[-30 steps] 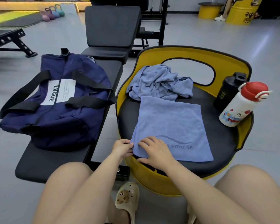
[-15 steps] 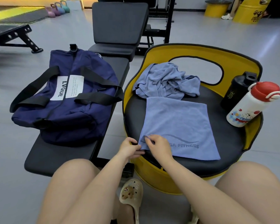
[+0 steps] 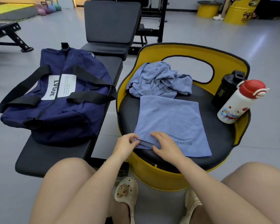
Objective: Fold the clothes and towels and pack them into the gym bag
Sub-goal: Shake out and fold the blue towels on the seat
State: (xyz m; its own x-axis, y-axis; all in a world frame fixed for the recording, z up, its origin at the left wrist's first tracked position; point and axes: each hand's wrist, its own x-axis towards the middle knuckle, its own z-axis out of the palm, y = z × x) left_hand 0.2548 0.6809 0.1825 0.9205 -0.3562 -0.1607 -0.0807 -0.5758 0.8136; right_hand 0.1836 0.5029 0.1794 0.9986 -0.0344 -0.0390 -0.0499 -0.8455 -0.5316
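Observation:
A folded blue towel (image 3: 170,122) with a FITNESS logo lies flat on the black seat of a yellow round chair (image 3: 217,139). My left hand (image 3: 125,145) pinches the towel's near left corner. My right hand (image 3: 166,145) grips the near edge just beside it, lifting a small fold of cloth. Behind the towel sits a crumpled blue cloth (image 3: 160,80). The navy gym bag (image 3: 58,101) with black straps and a white LVQUE label rests zipped on a black bench (image 3: 55,156) to the left.
A black shaker bottle (image 3: 226,88) and a white bottle with a red cap (image 3: 239,102) stand at the seat's right rim. An upright bench backrest (image 3: 111,21) is behind. My knees and beige sandals (image 3: 126,193) fill the foreground. Grey floor lies all around.
My right hand went from lying flat on the towel's near edge to gripping it. Both hands now raise a small fold at the near left corner. The view shifted slightly.

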